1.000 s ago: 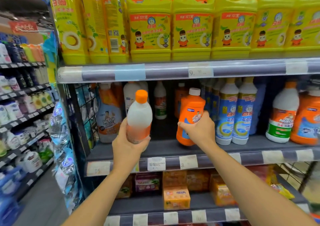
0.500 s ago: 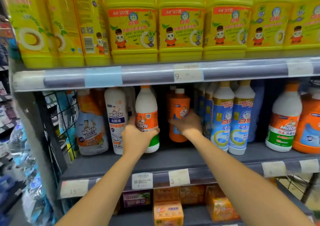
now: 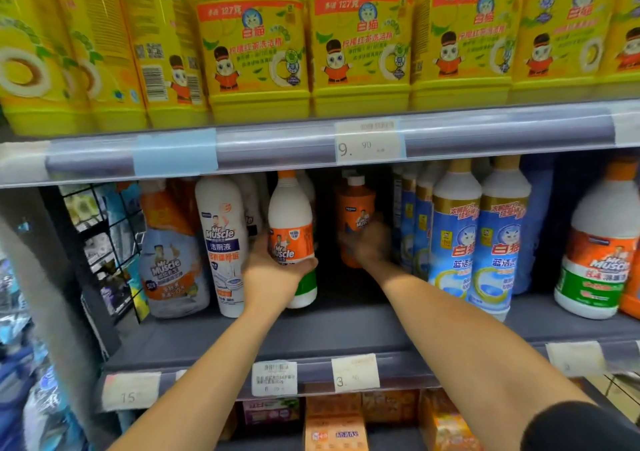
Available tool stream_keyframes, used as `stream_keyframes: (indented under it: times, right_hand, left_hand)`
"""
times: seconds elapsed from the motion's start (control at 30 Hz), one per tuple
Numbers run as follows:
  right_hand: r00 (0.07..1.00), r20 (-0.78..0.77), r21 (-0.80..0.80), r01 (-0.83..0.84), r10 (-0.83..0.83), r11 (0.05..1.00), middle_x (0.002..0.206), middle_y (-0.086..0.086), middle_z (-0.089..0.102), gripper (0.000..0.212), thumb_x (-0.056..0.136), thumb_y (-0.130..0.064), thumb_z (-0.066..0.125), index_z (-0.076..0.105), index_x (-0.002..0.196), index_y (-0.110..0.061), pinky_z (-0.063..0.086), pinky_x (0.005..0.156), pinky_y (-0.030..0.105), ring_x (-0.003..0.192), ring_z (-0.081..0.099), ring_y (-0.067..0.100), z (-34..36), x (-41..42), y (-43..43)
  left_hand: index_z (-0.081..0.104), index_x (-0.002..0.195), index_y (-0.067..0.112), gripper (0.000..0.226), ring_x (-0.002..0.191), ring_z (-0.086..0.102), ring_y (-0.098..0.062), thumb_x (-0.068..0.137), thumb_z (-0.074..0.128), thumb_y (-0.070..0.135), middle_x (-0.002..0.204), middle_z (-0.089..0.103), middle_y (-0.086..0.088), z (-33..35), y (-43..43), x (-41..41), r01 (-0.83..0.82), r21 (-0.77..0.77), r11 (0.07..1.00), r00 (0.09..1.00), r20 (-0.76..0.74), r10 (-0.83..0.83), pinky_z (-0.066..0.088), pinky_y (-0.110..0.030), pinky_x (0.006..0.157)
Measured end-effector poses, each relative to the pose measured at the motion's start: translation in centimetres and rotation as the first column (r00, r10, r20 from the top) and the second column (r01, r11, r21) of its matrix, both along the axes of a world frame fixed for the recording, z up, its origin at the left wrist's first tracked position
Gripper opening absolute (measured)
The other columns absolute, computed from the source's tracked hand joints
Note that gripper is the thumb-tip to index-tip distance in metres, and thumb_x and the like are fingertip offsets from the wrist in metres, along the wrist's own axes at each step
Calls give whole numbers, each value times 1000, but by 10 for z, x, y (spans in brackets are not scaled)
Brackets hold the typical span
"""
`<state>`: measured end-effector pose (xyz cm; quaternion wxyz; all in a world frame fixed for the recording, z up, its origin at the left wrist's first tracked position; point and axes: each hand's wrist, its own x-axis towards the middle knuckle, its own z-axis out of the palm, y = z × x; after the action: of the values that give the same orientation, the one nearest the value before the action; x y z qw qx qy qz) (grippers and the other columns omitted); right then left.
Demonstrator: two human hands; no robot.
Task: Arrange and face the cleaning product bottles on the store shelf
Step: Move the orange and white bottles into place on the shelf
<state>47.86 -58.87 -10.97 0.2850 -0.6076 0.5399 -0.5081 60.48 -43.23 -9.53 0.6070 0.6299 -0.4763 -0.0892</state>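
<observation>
White plastic, orange label: that is the bottle [image 3: 292,239] the left hand [image 3: 273,270] is wrapping around from below and behind, label turned outward, its base sitting on or just above the middle shelf [image 3: 346,333], just beside the tall white Mr Muscle toilet-cleaner bottle [image 3: 221,242]; contact with the shelf is hard to judge. To its right, deeper in the dark gap, the right hand [image 3: 367,242] is closing on the lower half of an orange bottle [image 3: 356,215] with a white cap; this hand is blurred, so the exact finger placement cannot be told. Further right, the blue-and-white bottles [image 3: 478,242] are standing in a tidy front row.

By my judgement the step in hand is seating these two bottles into the gap and facing them. Next, each is wanting its base set flat, label squared to the aisle, and a pull forward to line up with the neighbours before the hands are letting go.

Compared with a second ago, both bottles are sitting much deeper in the shelf bay; then they were being held out in front of the shelf edge, the white one raised high, and the view is now closer
</observation>
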Motion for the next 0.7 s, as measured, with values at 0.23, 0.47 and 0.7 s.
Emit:
stream_keyframes:
  times: [0.23,0.47,0.7]
  right_hand:
    - [999,-10,23,-46,46,999,118,17,66,64,68,-23,85,54,122,-6,43,78,29,105,64,31,-1,-2,-3]
    - [927,-251,148,-247,277,958,127,11,61,52,81,-24,75,55,128,-11,42,88,27,113,58,25,10,-17,32]
    - [573,-758,192,-260,311,946,127,7,56,76,77,-72,43,47,133,-20,48,84,37,110,56,26,0,-70,134]
  left_hand:
    - [53,101,31,59,88,62,-16,56,90,25,99,64,5,-1,-15,-4,-11,8,1000,1000,-6,11,50,-30,79]
    - [56,116,19,72,95,64,-20,54,91,29,111,68,-4,2,-45,-5,-57,41,998,998,-34,58,52,-35,83]
    - [52,123,14,76,105,63,-24,59,89,25,119,65,-8,-4,-76,-3,-26,23,999,998,-59,27,51,-38,90]
